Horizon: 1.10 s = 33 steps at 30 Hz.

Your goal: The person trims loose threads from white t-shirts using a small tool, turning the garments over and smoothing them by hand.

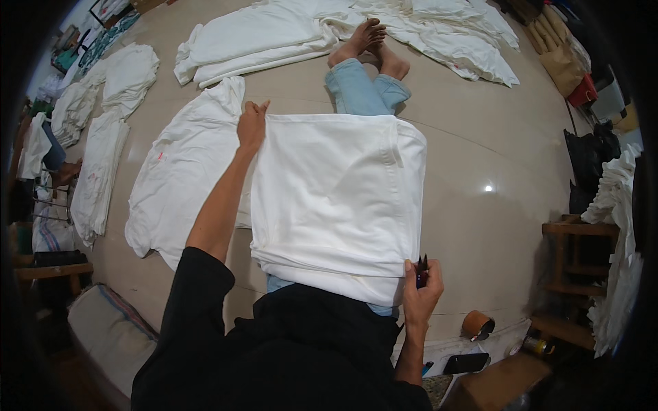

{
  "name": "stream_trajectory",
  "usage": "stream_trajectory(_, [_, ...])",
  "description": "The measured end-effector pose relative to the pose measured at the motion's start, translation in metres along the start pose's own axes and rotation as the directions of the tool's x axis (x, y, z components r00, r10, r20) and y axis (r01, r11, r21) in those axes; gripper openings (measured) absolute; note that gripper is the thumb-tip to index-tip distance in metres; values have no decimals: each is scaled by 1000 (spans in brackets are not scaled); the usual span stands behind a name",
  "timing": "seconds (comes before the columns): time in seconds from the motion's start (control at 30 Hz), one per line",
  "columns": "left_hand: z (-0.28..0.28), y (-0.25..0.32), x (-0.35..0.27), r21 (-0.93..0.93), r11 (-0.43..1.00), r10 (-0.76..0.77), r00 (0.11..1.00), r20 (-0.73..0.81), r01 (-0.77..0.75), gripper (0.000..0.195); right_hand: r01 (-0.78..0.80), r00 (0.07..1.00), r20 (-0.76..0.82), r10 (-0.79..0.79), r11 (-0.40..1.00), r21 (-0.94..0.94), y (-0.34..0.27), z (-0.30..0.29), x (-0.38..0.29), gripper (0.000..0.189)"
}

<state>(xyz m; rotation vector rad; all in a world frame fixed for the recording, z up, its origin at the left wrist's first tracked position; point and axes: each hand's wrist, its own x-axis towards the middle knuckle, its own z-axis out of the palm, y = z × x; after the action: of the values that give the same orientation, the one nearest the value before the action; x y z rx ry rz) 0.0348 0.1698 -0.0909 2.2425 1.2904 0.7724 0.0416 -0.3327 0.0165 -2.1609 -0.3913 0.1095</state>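
Note:
A white fabric garment (329, 190) lies spread over my lap and outstretched legs, with gathered folds along its near edge. My left hand (252, 126) grips its far left corner. At the near right corner, my right hand (424, 285) pinches the cloth edge between thumb and finger. Tucked in that same hand is a pair of thread snips (422, 271), dark tips pointing away from me. Left of my lap, another white garment (177, 164) with a small red mark rests on the tiled floor (493, 149).
Piles of white garments (257, 38) lie beyond my feet, with further stacks (100, 174) at the left. A stuffed sack (110, 334) sits near left. On the right are a wooden stool (578, 228), an orange-brown cup (477, 323) and a phone (466, 363).

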Motion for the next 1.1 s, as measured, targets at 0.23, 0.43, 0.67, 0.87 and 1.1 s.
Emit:
stream_trajectory(0.23, [-65,142,-153,-766,615,668,641,379,-187,52,29,996,71,-49,966,258,1,-3,-10,14])
stream_trajectory(0.43, [-92,198,-199,-799,569,818,35,574,-193,38,128,985,72,-159,938,321,-35,2,6,18])
stream_trajectory(0.67, [-97,149,-183,-398,752,614,778,134,-525,27,469,878,135,-460,882,-42,-17,20,45,44])
stream_trajectory(0.87, [-65,75,-201,-255,899,415,879,235,-357,36,515,851,209,-481,843,-155,-12,37,34,54])
stream_trajectory(1.1, [-94,103,-211,-331,828,526,831,182,-452,57,483,867,193,-460,871,-90,-12,38,36,53])
